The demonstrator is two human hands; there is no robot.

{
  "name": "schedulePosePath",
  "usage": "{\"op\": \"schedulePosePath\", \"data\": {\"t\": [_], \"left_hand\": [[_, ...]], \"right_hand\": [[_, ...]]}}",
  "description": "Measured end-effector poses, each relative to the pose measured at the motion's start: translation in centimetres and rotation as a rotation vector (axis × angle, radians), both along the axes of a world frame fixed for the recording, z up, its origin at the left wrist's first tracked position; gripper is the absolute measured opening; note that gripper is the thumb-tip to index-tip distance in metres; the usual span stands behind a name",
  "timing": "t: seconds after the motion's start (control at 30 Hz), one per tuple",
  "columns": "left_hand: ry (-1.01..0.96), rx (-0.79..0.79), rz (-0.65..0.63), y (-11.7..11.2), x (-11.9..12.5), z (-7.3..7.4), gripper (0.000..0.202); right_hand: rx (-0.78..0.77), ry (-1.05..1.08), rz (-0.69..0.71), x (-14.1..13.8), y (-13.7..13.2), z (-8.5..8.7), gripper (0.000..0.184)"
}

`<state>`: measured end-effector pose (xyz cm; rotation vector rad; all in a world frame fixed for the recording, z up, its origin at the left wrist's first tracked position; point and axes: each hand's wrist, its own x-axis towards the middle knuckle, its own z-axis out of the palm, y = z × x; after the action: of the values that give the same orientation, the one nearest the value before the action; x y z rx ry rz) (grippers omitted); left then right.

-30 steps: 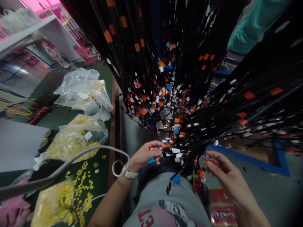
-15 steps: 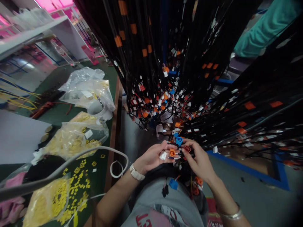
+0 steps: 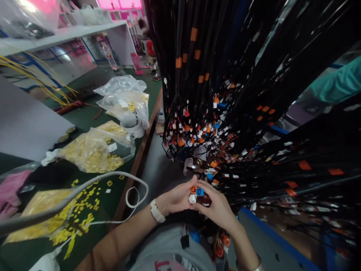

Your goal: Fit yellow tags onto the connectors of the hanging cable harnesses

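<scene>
My left hand (image 3: 179, 197) and my right hand (image 3: 218, 207) meet in front of my body, closed around a small cluster of wire connectors. An orange connector (image 3: 193, 189) and a blue connector (image 3: 200, 192) sit side by side, faces up. Just below them is a white connector (image 3: 193, 198), near my left fingertips. A dark red connector (image 3: 207, 200) lies under my right fingers, partly covered. Their wires are mostly hidden by the hands. Close by, more connectors hang near my shirt, among them a black connector (image 3: 185, 241) and an orange connector (image 3: 225, 239).
Dense black wire harnesses (image 3: 180, 75) hang ahead and right, ending in many coloured connectors. The green table (image 3: 113, 203) at left holds bags of yellow parts (image 3: 93, 150), a white mug (image 3: 134, 126) and a grey cable (image 3: 93, 185). A person's teal sleeve (image 3: 338, 81) shows at far right.
My left hand, earlier spread under the connectors, has closed in with the right. The orange, blue and white connectors are now bunched together. The view has shifted, moving the far table rightward.
</scene>
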<state>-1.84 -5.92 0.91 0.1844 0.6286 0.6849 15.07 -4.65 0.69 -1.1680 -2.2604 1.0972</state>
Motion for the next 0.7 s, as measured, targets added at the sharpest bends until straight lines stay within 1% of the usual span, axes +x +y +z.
{"op": "schedulePosePath", "data": {"t": [0.07,0.13,0.2,0.27,0.37,0.47,0.5,0.57,0.6,0.67,0.7], "left_hand": [[-0.039,-0.011,0.037,-0.1,0.1,0.1,0.053],[-0.046,0.017,0.061,-0.2,0.2,0.1,0.05],[-0.009,0.08,0.07,-0.4,0.4,-0.3,0.048],[0.053,0.139,0.068,-0.6,0.6,-0.7,0.05],[0.137,0.165,0.024,-0.9,1.1,-1.0,0.058],[0.2,0.201,-0.059,-1.5,1.4,-0.8,0.064],[0.226,0.22,-0.087,-1.8,1.4,-0.7,0.067],[0.321,0.268,-0.127,-2.7,0.9,-0.4,0.071],[0.404,0.311,-0.136,-3.3,0.5,-0.2,0.073],[0.639,0.458,-0.124,-4.7,-1.0,0.6,0.075],[0.765,0.554,-0.128,-5.6,-2.0,1.3,0.076]], "right_hand": [[0.022,-0.019,-0.04,-0.4,-0.1,-0.5,0.047],[0.04,-0.004,-0.073,-0.7,-0.3,-1.0,0.04],[0.047,0.018,-0.091,-0.8,-0.5,-1.3,0.033],[0.024,0.032,-0.099,-0.8,-0.7,-1.3,0.031],[-0.061,0.103,-0.118,-0.4,-0.9,-1.3,0.026],[-0.146,0.221,-0.132,0.1,-0.9,-1.7,0.014],[-0.159,0.239,-0.131,0.3,-0.9,-2.0,0.014],[-0.157,0.233,-0.141,0.7,-0.9,-2.7,0.019],[-0.152,0.222,-0.156,0.8,-0.9,-3.1,0.021],[-0.138,0.204,-0.209,1.2,-0.9,-3.8,0.023],[-0.132,0.197,-0.237,1.3,-1.0,-4.1,0.024]]}}
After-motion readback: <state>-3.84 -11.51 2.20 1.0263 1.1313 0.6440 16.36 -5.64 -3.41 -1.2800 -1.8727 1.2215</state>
